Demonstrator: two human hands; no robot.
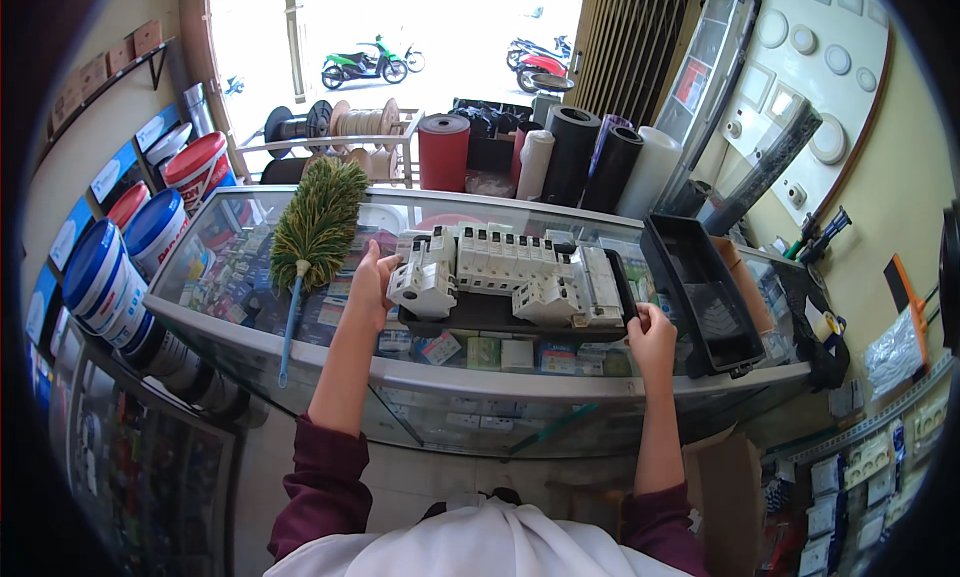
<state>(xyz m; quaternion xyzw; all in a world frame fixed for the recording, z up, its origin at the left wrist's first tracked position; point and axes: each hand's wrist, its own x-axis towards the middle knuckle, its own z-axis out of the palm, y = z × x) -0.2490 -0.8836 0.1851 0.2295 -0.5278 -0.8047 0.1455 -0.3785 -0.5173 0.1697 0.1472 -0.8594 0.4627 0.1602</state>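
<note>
On the glass counter in front of me is a shallow black tray point(470, 327) filled with white circuit breakers point(508, 257). Some breakers stand in a row along the back; others lie on their sides at the front, and a block of them fills the right end. My left hand point(375, 280) holds the tray's left end, its fingers against the outermost breakers point(424, 279) and partly hidden. At the front right corner, my right hand point(652, 334) is closed over the tray's rim, thumb and fingers pinched together.
A green and yellow duster point(318, 222) with a blue handle lies left of the tray. To the right sits a black bin point(705, 302). Behind the counter stand upright rolls point(573, 152) and cable spools point(365, 122). Paint buckets point(100, 262) are stacked at left.
</note>
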